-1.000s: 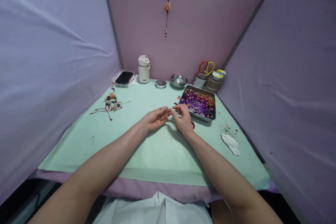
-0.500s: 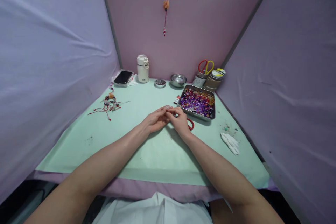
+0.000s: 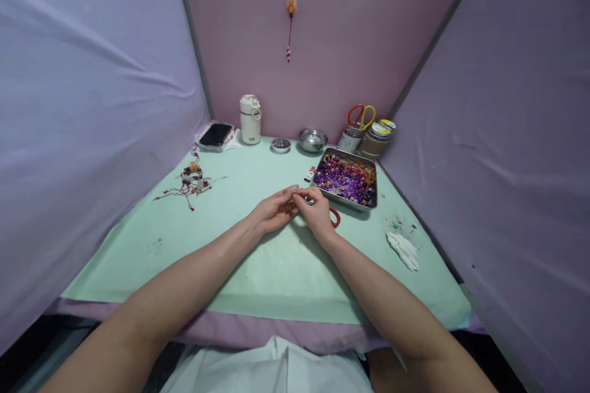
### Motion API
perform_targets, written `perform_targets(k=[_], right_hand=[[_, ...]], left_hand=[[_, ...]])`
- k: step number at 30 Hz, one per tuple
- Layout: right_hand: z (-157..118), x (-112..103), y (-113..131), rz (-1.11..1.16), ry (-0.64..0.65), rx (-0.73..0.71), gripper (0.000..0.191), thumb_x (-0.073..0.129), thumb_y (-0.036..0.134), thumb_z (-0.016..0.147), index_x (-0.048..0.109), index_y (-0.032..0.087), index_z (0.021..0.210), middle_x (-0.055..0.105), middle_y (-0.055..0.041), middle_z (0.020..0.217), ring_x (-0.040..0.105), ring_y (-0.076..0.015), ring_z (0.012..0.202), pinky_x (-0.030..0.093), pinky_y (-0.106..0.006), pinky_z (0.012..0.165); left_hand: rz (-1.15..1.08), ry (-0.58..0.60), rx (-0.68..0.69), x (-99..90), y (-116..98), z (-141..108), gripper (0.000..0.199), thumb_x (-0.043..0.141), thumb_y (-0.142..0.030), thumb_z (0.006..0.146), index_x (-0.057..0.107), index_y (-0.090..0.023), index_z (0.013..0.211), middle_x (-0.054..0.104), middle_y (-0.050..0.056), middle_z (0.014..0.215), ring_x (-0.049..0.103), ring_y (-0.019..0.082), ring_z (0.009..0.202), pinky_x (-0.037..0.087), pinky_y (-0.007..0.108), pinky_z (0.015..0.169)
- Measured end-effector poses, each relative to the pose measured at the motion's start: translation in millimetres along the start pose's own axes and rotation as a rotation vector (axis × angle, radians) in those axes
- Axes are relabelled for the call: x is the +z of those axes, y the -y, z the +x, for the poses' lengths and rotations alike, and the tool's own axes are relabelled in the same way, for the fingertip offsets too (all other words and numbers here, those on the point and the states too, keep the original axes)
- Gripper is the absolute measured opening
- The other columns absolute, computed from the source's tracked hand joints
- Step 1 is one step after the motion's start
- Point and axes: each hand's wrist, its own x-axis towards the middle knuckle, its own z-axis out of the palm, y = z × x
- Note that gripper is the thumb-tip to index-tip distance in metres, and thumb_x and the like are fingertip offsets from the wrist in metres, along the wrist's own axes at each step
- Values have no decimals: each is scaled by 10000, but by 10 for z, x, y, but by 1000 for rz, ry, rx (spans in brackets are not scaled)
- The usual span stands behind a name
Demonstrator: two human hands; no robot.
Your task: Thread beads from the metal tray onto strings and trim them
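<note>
My left hand [image 3: 276,210] and my right hand [image 3: 315,210] meet above the middle of the table, fingertips together. Both are closed in a pinch; whatever lies between the fingers is too small to make out. Partly hidden behind my right hand, a pair of scissors shows its red handle [image 3: 335,217]. Just beyond, to the right, a metal tray [image 3: 353,204] holds many purple, red and dark beads [image 3: 343,179] with tangled thread. A small red and white packet [image 3: 310,174] lies against the tray's left side.
Beaded red cords [image 3: 193,181] lie at the left. Along the back stand a phone [image 3: 216,134], a white bottle [image 3: 251,121], a small dish [image 3: 281,145], a steel bowl [image 3: 313,140], a can with scissors [image 3: 350,139] and a jar [image 3: 374,146]. A white cloth [image 3: 403,250] lies right.
Both hands stay together in almost the same place, with no clear finger movement. The whole view has shifted very slightly.
</note>
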Motion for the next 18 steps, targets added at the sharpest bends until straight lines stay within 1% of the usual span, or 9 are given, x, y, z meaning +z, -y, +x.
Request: perform_targets(k=[3,7,11,14,18], right_hand=[[7,-11,-15,-10,-9,11,138,595,312,753,650,211,675,575,-12,738,518,-165,740,430,-311,730],[18,-25,-33,-62,-37,0,138,579,287,741,617,211,633,564,-3,704,510,-162,729,423,-306,736],[27,-26,-59,-94,-37,24,130,583,282,728,613,211,623,570,0,688,507,-163,712,413,-304,720],[28,-22,-65,-104,-23,28,134,586,287,731,619,211,626,581,-3,690,508,-165,710,409,-305,715],[17,-18,-56,-146,-4,25,133,590,282,723,610,213,611,582,-3,701,508,-166,711,407,-303,703]], left_hand=[[40,28,21,-38,31,28,89,638,-125,804,670,-132,887,675,61,868,627,103,790,502,218,762],[91,63,84,-53,60,46,96,639,-140,803,682,-114,885,687,90,929,633,120,855,497,241,837],[110,36,108,-44,75,44,99,599,-131,828,684,-103,869,694,103,927,639,130,872,493,262,876],[61,8,99,-61,82,60,105,572,-108,839,675,-98,854,692,97,899,644,123,847,501,260,872],[-32,-35,49,-100,69,94,68,597,-96,820,657,-116,845,687,71,848,648,108,792,528,234,807]])
